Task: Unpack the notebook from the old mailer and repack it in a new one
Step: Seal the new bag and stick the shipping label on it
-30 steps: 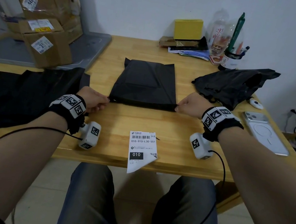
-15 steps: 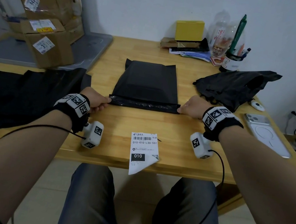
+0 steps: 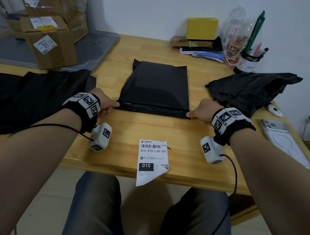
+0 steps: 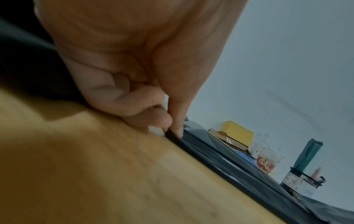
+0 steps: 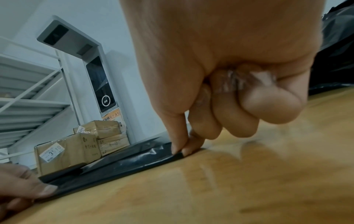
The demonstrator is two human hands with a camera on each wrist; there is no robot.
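New mailer: a flat black mailer lies in the middle of the wooden tabletop, its flap folded over along the near edge (the bulge inside has the outline of a notebook, though the notebook itself is hidden).
Left hand: the left hand has its grip closed on the near-left corner of the folded flap, thumb and forefinger pinching the black edge, as the left wrist view shows.
Right hand: the right hand pinches the near-right corner the same way, its other fingers curled into the palm.
Old mailer: a crumpled black bag sits at the far right, well apart from the flat one.
Left side: a stack of black mailers is spread on the tabletop.
Label: a white shipping label lies near the front edge, its lower end hanging over.
Elsewhere: a phone face down on the right, a yellow box and a pen holder by the wall, cardboard boxes at far left.
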